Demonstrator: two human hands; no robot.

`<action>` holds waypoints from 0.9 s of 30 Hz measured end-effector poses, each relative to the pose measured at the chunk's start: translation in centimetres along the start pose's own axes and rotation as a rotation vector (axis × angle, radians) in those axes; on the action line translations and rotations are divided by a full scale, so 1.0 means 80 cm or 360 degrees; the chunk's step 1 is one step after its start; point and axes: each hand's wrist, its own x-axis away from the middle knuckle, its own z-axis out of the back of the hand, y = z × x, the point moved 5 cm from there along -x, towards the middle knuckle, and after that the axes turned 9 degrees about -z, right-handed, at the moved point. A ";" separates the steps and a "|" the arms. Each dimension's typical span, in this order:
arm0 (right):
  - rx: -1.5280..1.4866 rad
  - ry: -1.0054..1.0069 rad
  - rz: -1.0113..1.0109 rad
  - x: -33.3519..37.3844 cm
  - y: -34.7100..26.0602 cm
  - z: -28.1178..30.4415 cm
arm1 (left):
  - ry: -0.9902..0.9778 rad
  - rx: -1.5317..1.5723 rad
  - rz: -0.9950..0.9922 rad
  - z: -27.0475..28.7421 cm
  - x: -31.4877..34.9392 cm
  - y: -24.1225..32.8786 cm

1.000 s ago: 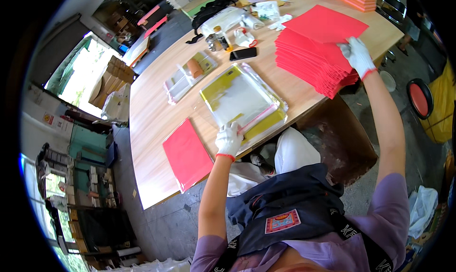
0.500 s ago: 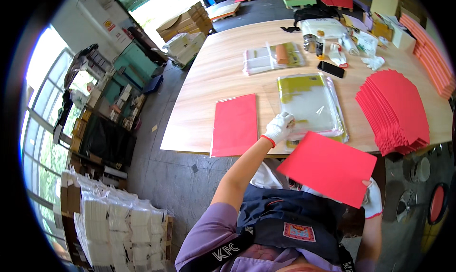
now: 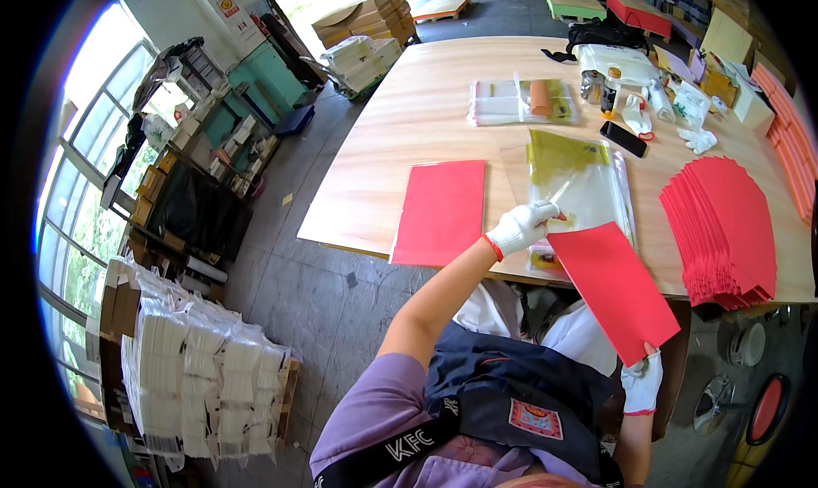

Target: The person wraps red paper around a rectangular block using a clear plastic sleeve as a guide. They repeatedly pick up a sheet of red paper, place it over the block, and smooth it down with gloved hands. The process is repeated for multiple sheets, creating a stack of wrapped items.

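Observation:
My right hand (image 3: 642, 382), in a white glove with bare fingertips, grips the lower right corner of a red sheet (image 3: 615, 292). The sheet slants up over my lap, its far corner close to the clear plastic sleeves. My left hand (image 3: 521, 227), gloved the same way, pinches the near edge of the top clear plastic sleeve (image 3: 575, 186), which is creased and partly lifted. Olive-green printing shows at the stack's far end. Left of it lies a red sheet in clear plastic (image 3: 440, 213). A fanned stack of red sheets (image 3: 720, 232) rests at the right.
Beyond the sleeves lie a black phone (image 3: 624, 139), a second bundle of plastic sleeves (image 3: 503, 103) with an orange roll on it, a bottle (image 3: 611, 92) and spare gloves (image 3: 699, 139). A wrapped pallet stack (image 3: 204, 364) stands on the floor at left.
The red sheet has turned steeper, its far corner now near the sleeve's edge. My left hand has pulled up the sleeve's near edge, creasing it. The whole view has shifted slightly.

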 end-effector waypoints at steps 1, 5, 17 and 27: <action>0.0033 -0.0003 0.0056 0.002 -0.001 -0.006 | -0.0024 -0.0005 -0.0009 0.000 0.003 0.004; 0.0104 0.0287 0.0298 0.015 0.002 -0.053 | -0.0085 -0.0201 -0.0039 -0.005 0.015 0.008; 0.0033 0.0300 0.0288 0.027 0.014 -0.081 | 0.0520 0.0027 -0.0048 -0.041 0.052 0.032; 0.0396 0.0140 0.0071 0.069 0.034 -0.138 | 0.1275 0.2999 0.0936 -0.233 0.059 0.031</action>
